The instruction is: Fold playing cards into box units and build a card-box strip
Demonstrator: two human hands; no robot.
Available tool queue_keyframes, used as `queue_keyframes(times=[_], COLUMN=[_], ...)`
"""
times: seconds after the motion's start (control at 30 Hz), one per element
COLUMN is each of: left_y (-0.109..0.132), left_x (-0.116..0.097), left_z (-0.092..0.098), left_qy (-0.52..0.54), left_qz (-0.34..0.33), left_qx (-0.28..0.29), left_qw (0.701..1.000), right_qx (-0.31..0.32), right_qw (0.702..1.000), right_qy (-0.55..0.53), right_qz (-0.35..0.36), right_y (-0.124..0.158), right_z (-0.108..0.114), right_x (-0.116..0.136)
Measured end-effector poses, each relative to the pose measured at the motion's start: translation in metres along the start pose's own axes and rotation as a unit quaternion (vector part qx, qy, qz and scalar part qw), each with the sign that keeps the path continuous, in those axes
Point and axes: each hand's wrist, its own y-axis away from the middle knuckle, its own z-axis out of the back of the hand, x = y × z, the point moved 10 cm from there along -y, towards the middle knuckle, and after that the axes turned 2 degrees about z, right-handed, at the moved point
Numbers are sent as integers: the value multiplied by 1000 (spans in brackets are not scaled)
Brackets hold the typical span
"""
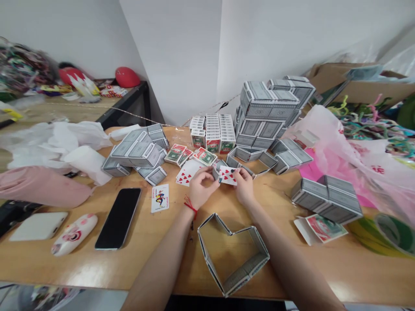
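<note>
My left hand (201, 188) and my right hand (244, 185) meet over the wooden table (155, 255), both pinched on a red-pip playing card (228, 175) held face up between them. A red string circles my left wrist. More face-up red cards (186, 173) lie fanned just left of my hands. Directly below my forearms stands a heart-shaped frame of folded cards (233, 252), hollow in the middle. A joker card (160, 198) lies face up to the left.
Stacks of folded-card blocks stand left (139, 151), at the back right (272, 108) and right (327, 198). Sealed card packs (212, 134) line the back. A black phone (118, 218), a white power bank (39, 225), white tissue and pink plastic bags (350, 151) surround the work area.
</note>
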Motion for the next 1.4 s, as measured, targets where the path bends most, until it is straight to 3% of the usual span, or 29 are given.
queue_keyframes(times=[0.13,0.3,0.77,1.4], left_y=[11,17,24,18], left_x=[-24,-28,-36,-32], left_z=[-19,-29,-38,-27], left_qy=[-134,-208,-266,-263], left_qz=[-132,-180,-220,-194], left_qx=[47,65,85,41], left_qw=[981,959,935,944], right_qx=[64,152,206,208], right_qw=[997,986,972,958], right_qy=[47,44,112,192], right_qz=[0,-50,-3,38], right_y=[3,7,12,15], right_z=[-12,-26,-36,-42], right_x=[2,-4,7,15])
